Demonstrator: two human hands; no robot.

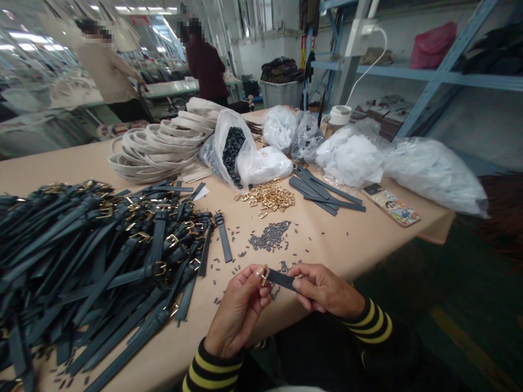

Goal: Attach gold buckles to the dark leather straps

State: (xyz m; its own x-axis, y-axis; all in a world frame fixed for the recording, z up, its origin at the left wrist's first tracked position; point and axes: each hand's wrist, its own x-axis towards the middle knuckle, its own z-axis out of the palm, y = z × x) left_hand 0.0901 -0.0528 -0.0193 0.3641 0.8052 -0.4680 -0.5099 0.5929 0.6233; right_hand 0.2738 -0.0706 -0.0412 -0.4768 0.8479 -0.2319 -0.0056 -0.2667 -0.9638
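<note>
Between my two hands stretches a dark strap [281, 279], just above the table's near edge. My left hand [247, 296] pinches a gold buckle [263, 275] at the strap's left end. The fingers of my right hand [322, 286] are closed on the strap's other end. Just beyond my hands lies a heap of small dark tube-like pieces [269, 236], with more of them scattered around it. Behind that heap is a pile of loose gold buckles [265, 198]. Several flat dark straps [314, 188] without buckles lie to its right.
A large pile of buckled straps [102, 272] covers the table's left side. Coiled beige straps [159, 144], an open bag of black pieces [232, 152] and stuffed plastic bags [433, 169] line the back. A phone [390, 204] lies at right. Two people stand beyond.
</note>
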